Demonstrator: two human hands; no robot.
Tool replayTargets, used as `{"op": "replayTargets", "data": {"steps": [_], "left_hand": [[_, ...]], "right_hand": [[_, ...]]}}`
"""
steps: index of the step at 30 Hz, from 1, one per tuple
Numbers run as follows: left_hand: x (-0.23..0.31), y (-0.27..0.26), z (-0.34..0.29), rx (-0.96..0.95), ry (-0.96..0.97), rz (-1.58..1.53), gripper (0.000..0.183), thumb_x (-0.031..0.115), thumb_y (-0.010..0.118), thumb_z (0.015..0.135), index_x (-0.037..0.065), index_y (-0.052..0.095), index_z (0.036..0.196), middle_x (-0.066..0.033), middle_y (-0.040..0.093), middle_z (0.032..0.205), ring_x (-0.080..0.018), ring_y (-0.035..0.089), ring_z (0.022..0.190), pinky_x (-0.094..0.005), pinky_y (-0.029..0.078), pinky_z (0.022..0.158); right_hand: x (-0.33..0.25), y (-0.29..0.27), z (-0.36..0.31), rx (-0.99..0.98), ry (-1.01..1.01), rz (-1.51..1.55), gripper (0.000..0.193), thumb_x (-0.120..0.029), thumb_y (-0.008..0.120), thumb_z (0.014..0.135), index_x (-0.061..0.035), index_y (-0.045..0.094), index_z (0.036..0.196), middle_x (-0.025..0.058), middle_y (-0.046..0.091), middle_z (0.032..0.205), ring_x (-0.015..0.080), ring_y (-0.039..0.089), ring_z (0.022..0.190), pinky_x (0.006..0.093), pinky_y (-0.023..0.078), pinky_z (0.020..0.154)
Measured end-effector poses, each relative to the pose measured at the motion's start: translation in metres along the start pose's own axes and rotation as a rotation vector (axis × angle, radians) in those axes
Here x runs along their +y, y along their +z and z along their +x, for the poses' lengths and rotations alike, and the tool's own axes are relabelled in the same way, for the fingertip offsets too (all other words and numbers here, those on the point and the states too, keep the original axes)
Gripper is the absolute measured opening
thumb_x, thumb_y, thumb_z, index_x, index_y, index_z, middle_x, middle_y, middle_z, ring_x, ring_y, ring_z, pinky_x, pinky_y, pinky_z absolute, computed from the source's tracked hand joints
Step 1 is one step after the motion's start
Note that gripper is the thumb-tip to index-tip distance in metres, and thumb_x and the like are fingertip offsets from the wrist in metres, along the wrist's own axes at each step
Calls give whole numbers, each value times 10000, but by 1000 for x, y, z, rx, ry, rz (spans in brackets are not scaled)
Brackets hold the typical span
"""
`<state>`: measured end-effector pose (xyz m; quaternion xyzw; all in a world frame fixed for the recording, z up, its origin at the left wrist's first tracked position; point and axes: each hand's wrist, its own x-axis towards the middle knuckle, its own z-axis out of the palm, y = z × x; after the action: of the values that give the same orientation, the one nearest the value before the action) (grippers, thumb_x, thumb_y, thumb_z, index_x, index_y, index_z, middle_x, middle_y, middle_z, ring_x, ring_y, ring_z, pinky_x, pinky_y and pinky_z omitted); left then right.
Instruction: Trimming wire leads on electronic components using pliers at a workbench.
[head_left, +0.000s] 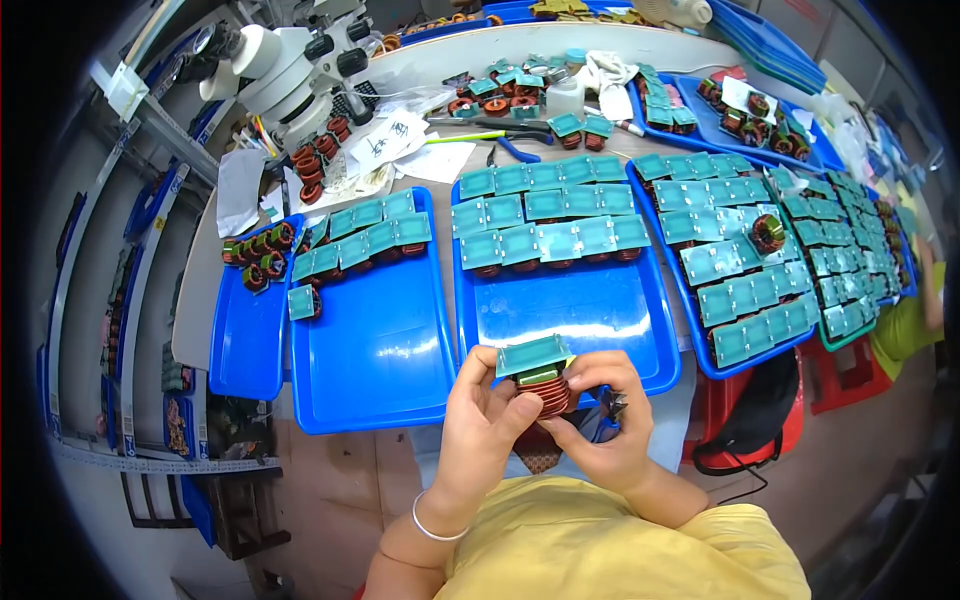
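Lower centre of the frame: we found a copper-wound coil [543,398] capped by a teal board [532,354], held up just short of the trays. The left hand [475,420] had its fingers curled around the coil's left side, thumb on the windings. The right hand [625,455] pinched the right side, fingers partly closed, with what looked like a blue-handled tool [606,428] tucked inside; we could not tell whether its tip touched anything.

Our judgement: the step called for steadying the piece by its windings, leaving the board level and unpressed, and turning the tool's tip away from the wire.

Beyond, mid-frame, a blue tray [560,320] bore rows of boarded coils in its far half. Left of it, another tray [370,370] carried fewer. Upper left, we noted a microscope [275,60].
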<state>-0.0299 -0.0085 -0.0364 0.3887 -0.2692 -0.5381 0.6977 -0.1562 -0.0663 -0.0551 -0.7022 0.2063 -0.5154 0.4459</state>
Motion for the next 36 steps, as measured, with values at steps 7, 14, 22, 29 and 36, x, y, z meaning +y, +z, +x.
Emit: {"op": "replayTargets", "data": {"steps": [7,14,22,29,36], "left_hand": [[0,6,1,-6,-25,14,430,139,718,776,19,409,1049,-89,504,1072,-176,511,1035,-314,441,889],[0,7,-1,-85,-101,-55,677,299,639,801,-65,351,1294,-191,467,1255,-241,531,1080,-346,430,933],[-6,-4,1,-260,-145,-154,723,424,480,849,-88,303,1328,-257,377,1338,-296,527,1117,-395,401,976],[-6,-7,0,-298,-161,-225,726,422,505,836,-64,306,1336,-247,389,1329,-293,540,1096,-389,418,957],[-8,2,-7,61,-16,101,578,171,729,752,17,366,1174,-96,471,1121,-181,501,1058,-323,447,905]], "right_hand": [[1,-7,-1,6,-14,1,394,7,744,659,-27,496,964,123,498,966,184,512,865,269,436,741],[-5,-13,-4,9,-144,-140,422,30,749,643,-54,471,948,99,463,970,183,491,815,270,437,720],[-14,-18,-6,-60,-167,-39,449,43,727,659,-112,450,977,92,442,986,177,478,738,284,436,659],[-15,-17,-10,-75,-165,-19,472,53,732,645,-113,448,984,89,444,977,188,478,746,298,439,696],[-6,-3,-6,-51,-67,-127,511,8,776,625,-63,466,1025,117,474,1009,201,508,837,304,436,765]]}}
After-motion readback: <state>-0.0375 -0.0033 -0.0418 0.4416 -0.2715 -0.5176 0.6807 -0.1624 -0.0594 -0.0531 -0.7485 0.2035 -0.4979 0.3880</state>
